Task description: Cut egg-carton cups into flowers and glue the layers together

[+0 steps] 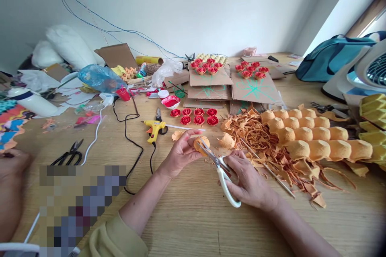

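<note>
My left hand (180,156) pinches a small orange egg-carton cup (200,143) above the wooden table (193,217). In my right hand (247,180) are white-handled scissors (221,172), their blades reaching up-left to the cup's edge. Both hands are closed on what they hold. A pile of orange carton trimmings (265,144) lies just right of the scissors. Behind it stretches an orange egg carton (313,136) turned bumps up. A loose cut cup (226,141) rests beside the trimmings.
Red paper roses (197,115) sit in rows behind my hands, more on cardboard (256,88) farther back. A yellow glue gun (154,129), black scissors (70,154), a red paint bowl (170,102) and cables lie to the left. Another person's hand (10,184) shows at far left.
</note>
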`<move>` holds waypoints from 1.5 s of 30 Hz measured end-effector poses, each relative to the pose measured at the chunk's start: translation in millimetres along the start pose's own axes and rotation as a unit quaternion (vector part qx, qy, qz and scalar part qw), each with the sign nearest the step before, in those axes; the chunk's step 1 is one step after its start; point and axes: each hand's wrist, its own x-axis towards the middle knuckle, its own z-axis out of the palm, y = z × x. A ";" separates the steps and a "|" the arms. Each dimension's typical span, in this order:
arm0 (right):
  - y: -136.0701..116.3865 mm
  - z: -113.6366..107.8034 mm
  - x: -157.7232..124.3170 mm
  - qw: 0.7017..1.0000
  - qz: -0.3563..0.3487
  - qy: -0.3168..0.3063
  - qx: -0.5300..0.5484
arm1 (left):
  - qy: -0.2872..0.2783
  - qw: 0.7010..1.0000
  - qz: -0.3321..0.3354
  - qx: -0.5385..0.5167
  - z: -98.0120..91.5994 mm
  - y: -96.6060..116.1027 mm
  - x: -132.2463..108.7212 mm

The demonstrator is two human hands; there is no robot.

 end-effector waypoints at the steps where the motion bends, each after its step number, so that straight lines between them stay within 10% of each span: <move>1: -0.3 0.2 -0.2 1.000 0.000 0.000 0.010 | -0.003 1.000 0.001 0.001 -0.4 0.1 0.0; 16: 5.0 6.9 2.9 0.989 0.090 0.059 0.103 | 0.041 0.999 -0.008 -0.024 -5.5 -7.8 1.8; 37: -5.8 17.3 15.3 0.853 0.198 0.166 0.454 | 0.018 0.986 -0.112 -0.124 27.8 -34.6 -7.2; 45: 2.9 21.6 10.4 0.884 0.187 0.176 0.392 | 0.052 0.977 -0.120 -0.170 20.0 -35.5 -4.5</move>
